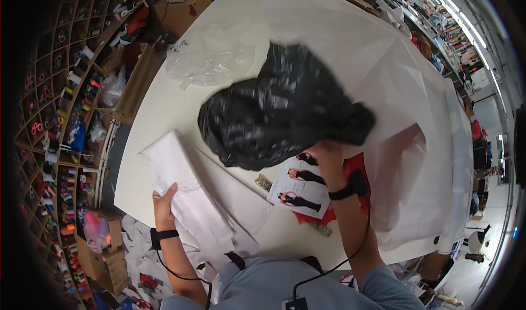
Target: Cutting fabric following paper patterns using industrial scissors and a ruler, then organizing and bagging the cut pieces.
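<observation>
"Black plastic bag (279, 110): where is it against the fingers?"

"Mostly beyond the right hand (329, 155), toward the far side of the bench (137, 140). Those fingers grasp its near edge, toward the bunched right end, though the plastic partly hides them."

"And the left hand (164, 206)?"

"Well apart from the bag. It grips the left edge of a folded white bundle (183, 181), thumb on top; paper or cloth, I can't tell."

"What's by the right wrist?"

"A page with figure pictures (301, 186), overlapping some red cloth (357, 170). Both are on the bench."

"Anything inside the bag?"

"I can't tell; it's opaque, crumpled and blurred by motion."

"Other containers?"

"Past its left side, a clear plastic bag (211, 63) lies flat on the bench. Off to the left, a divided shelf (68, 99) carries thread spools (68, 200) in many colours. Below, near the floor, a cardboard box (96, 258) has a pinkish plastic bundle (97, 230) at its top."
</observation>
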The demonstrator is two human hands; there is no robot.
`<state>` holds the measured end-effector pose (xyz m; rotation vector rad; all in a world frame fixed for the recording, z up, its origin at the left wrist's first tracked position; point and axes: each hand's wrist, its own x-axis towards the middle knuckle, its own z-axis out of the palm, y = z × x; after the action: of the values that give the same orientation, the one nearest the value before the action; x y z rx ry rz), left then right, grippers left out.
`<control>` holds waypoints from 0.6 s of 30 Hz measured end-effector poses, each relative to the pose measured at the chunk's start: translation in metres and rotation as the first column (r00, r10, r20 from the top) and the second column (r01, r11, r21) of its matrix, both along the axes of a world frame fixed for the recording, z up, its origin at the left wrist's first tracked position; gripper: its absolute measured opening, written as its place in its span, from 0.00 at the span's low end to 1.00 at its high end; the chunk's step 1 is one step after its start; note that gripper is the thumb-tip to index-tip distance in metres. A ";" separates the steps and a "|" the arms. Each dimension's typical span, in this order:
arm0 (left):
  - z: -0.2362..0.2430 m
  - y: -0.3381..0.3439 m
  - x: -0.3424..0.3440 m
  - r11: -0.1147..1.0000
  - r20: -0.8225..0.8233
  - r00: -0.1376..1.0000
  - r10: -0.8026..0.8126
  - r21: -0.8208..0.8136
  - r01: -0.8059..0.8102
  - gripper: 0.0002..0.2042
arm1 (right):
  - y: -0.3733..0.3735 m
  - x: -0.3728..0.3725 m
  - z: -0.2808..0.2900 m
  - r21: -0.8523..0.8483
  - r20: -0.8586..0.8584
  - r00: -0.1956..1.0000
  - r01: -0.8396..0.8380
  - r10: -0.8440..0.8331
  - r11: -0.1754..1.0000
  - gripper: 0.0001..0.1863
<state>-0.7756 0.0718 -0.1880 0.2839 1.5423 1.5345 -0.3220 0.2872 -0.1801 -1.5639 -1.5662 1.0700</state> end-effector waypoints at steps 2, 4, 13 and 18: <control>0.004 -0.033 -0.035 0.976 -0.080 0.973 0.215 0.008 -0.215 0.29 | -0.052 -0.032 -0.003 -0.467 -0.395 0.918 -0.160 -0.043 0.870 0.11; 0.028 -0.051 -0.056 0.959 -0.106 0.954 0.280 -0.005 -0.282 0.30 | -0.098 -0.030 0.004 -0.493 -0.176 0.961 -0.274 0.215 0.826 0.13; 0.111 -0.138 -0.080 0.965 -0.282 0.930 0.235 0.185 -0.188 0.26 | -0.109 -0.042 0.101 0.655 0.560 0.828 -0.421 -0.029 0.627 0.15; 0.152 -0.122 -0.039 0.996 -0.591 0.807 -0.006 -0.075 -0.048 0.17 | -0.089 -0.013 0.043 0.246 0.528 0.827 -0.368 0.195 0.897 0.12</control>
<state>-0.8145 -0.0505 -0.0358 0.7572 2.0939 1.4612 -0.3351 0.1986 -0.1367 -1.4512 -2.2571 0.5056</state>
